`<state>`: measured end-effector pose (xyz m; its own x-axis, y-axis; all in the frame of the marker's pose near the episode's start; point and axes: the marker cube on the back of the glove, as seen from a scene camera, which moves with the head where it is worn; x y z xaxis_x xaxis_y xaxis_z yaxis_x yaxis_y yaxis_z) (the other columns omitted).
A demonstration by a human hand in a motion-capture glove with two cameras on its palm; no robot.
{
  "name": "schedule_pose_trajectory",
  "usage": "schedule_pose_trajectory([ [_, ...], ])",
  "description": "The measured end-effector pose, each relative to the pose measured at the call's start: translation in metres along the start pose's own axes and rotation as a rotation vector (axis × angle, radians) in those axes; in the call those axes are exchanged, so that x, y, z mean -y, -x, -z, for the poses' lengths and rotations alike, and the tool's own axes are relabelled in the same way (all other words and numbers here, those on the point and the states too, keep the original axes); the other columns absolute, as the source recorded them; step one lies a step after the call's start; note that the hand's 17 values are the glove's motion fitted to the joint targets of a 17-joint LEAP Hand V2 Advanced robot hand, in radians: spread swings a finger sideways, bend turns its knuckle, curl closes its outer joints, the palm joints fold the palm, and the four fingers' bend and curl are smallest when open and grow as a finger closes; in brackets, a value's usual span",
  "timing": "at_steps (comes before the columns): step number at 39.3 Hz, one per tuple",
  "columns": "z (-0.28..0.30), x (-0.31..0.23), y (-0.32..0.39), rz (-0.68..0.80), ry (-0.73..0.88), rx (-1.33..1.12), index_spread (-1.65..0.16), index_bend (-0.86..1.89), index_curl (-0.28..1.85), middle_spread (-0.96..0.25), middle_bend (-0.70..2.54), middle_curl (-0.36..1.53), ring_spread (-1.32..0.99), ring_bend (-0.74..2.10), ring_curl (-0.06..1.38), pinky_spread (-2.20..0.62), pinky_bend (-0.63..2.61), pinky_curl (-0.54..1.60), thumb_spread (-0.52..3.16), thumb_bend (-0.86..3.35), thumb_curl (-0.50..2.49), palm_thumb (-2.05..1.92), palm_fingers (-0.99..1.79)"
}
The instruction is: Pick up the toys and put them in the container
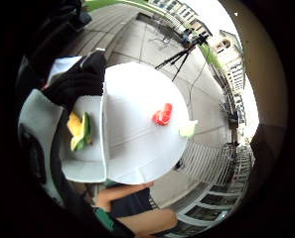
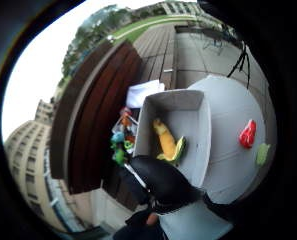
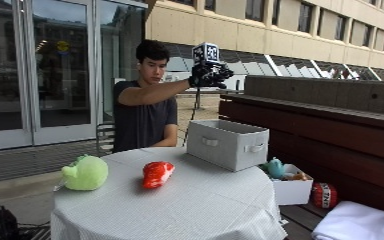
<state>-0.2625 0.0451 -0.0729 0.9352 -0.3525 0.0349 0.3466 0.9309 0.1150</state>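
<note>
From the outside view, the grey fabric storage box's walls hide its contents. A red object beside the small white box is too small to identify.

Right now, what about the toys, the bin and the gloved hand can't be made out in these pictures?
- Inside of the grey bin: outside view, its wall hides the contents.
- Yellow-green toy in the bin: thumb-side palm view, blurred, type unclear.
- Gloved right hand: outside view, too small to read the grip.
- Toys in the white box on the bench: partly hidden by the table and box wall.

Two toys on the table, one in the single container.
</note>
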Motion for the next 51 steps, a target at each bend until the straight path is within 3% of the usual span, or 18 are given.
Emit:
schedule_pose_trajectory([
  [7,-0.005,0.01,-0.065,0.019,-0.046,-0.037,-0.23,0.11,0.38,-0.01,0.41,0.46,-0.13,0.8,0.32,-0.09,1.32,0.48,0.96,-0.08,0.4,-0.09,-0.1],
  [30,-0.081,0.023,-0.265,-0.18,0.051,-0.051,-0.24,0.1,0.28,-0.06,0.2,0.4,-0.14,0.54,0.25,0.0,1.23,0.39,0.92,-0.08,0.29,-0.09,-0.16],
  [51,-0.248,0.021,-0.343,-0.223,0.218,-0.001,-0.25,0.03,0.17,-0.08,0.15,0.37,-0.11,0.39,0.24,0.03,1.18,0.36,0.85,-0.09,0.25,-0.11,-0.26],
])
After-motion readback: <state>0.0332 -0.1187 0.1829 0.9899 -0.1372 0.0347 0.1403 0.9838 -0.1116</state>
